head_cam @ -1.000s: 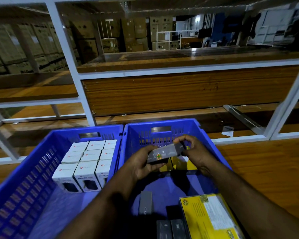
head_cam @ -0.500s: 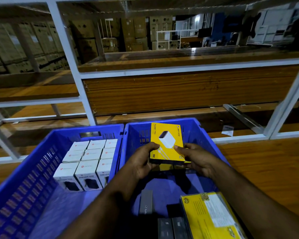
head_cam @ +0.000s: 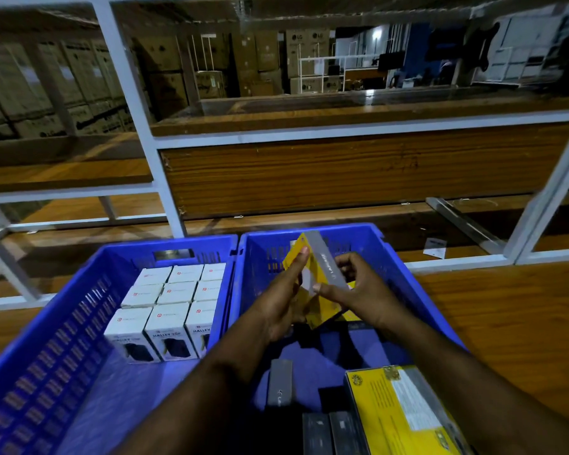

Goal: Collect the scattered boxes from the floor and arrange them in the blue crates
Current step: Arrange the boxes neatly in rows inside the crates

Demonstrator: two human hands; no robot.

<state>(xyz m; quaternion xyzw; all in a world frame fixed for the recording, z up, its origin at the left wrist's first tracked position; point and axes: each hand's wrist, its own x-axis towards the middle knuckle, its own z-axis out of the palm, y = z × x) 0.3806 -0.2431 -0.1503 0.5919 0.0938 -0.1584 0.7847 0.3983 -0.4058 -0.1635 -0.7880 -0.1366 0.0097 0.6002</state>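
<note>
Two blue crates stand side by side on the wooden floor. The left crate holds several white boxes packed in rows. Over the right crate, both hands hold a yellow box with a grey side, tilted edge-up. My left hand grips its left face, fingers up along the yellow front. My right hand pinches its grey side from the right. A larger yellow box and several dark grey boxes lie at the near end of the right crate.
A white metal rack frame with wooden shelves stands right behind the crates. A small paper tag lies on the low shelf to the right. Stacked cardboard cartons fill the far background.
The yellow box has been turned in my hands: its front faced me half a second ago, and its grey narrow side now faces up, tilted. Both hands stay over the right crate.
</note>
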